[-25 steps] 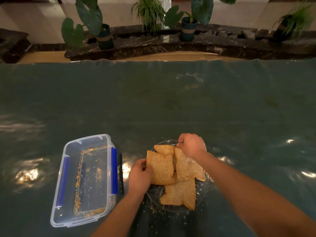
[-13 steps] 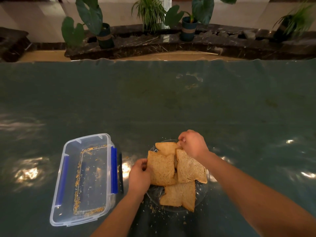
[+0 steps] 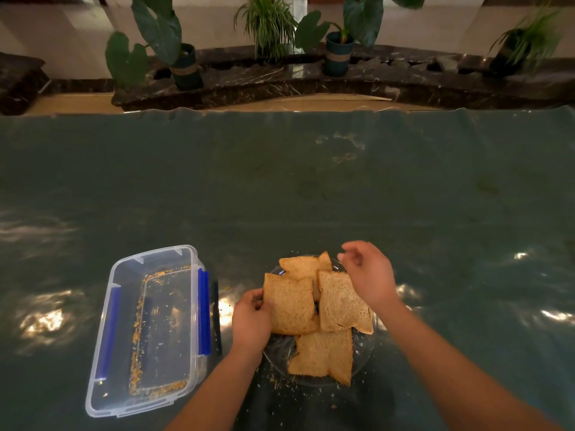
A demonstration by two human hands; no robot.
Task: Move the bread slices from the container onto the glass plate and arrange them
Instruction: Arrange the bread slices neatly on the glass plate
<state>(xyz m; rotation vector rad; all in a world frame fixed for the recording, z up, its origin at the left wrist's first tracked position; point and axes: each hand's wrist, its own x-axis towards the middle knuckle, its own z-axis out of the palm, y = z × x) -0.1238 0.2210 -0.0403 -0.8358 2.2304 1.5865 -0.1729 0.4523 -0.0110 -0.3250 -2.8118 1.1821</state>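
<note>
One clear container (image 3: 149, 331), holding only crumbs, sits at the left of the counter (image 3: 311, 188). Right of it, four bread slices (image 3: 291, 306) overlap on one glass plate (image 3: 364, 353). The left hand (image 3: 250, 321) pinches the left slice's edge. The right hand (image 3: 367, 275) hovers open, fingers loosely spread, above the plate's far right side, holding nothing. Four potted plants (image 3: 183, 63) line the ledge behind

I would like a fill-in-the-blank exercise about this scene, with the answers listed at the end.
1. The plastic container holds only ____, no bread.
2. The glass plate carries ____ bread slices.
3. The ____ hand touches the edge of a slice.
4. The right hand hovers open over the plate's ____ side.

Answers: crumbs; four; left; far
</note>
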